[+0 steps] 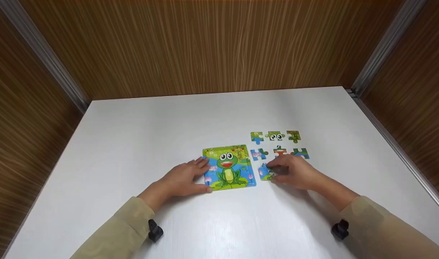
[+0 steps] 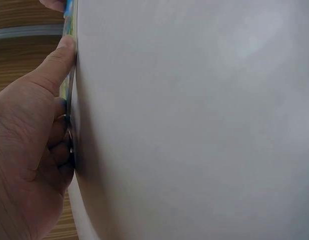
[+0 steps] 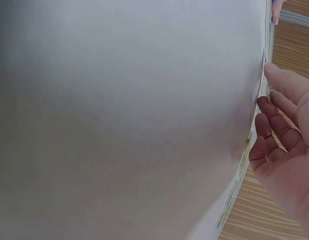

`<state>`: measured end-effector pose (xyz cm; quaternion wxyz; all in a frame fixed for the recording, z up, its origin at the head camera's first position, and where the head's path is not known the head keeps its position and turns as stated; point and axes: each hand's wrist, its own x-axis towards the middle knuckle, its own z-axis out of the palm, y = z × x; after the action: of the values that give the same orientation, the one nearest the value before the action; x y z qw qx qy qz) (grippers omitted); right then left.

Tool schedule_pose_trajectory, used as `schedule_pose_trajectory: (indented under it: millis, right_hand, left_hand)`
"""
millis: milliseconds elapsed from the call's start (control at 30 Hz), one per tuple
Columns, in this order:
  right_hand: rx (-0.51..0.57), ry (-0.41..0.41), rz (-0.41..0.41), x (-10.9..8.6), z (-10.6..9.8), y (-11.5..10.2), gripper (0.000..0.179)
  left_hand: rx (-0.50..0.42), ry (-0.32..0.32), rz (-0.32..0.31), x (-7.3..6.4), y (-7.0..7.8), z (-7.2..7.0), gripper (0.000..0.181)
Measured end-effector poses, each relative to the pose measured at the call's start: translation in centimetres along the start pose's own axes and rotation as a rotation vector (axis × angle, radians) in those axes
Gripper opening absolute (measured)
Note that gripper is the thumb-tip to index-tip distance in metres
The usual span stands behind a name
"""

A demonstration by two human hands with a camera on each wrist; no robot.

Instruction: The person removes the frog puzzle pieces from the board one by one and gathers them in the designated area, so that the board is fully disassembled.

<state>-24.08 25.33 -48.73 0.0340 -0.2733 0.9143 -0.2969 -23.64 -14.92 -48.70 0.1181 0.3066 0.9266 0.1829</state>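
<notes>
left hand: lies flat on the white table, fingers straight and lightly spread against the left edge of the frog picture board; thumb along its lower left corner. prob. bracing it so it doesn't slide.
right hand: fingers curled down, pinching a blue/green puzzle piece just right of the board, piece touching or barely off the table; can't tell which.
why pieces sit so: six loose pieces in two tidy rows right of the board, apart from each other and picture side up, so each shape can be read at a glance; the held piece lies below the lower row.
board: flat, near table centre, between both hands; frog faces the person.
head view only: whole layout, the rows, both beige sleeves, wood-grain walls around the table.
left wrist view: mostly white tabletop seen edge-on; thumb pressed to the thin coloured board edge, other fingers tucked along the edge below it. shows contact w/ the edge that the head view only hints at.
right wrist view: tabletop again, fingers bent toward the surface; piece itself mostly hidden, grip not clear here.
</notes>
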Motion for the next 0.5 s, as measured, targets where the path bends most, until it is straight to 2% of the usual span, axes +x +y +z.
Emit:
schedule_pose_trajectory:
  millis: [300,500]
  right_hand:
    - [0.006,0.001,-0.016,0.10,0.17,0.08,0.038]
    - [-0.013,0.006,-0.033,0.11,0.29,0.09,0.036]
  left_hand:
    - [0.006,-0.003,-0.011,0.00,0.01,0.01,0.088]
    - [0.000,0.003,0.006,-0.02,-0.06,0.04,0.088]
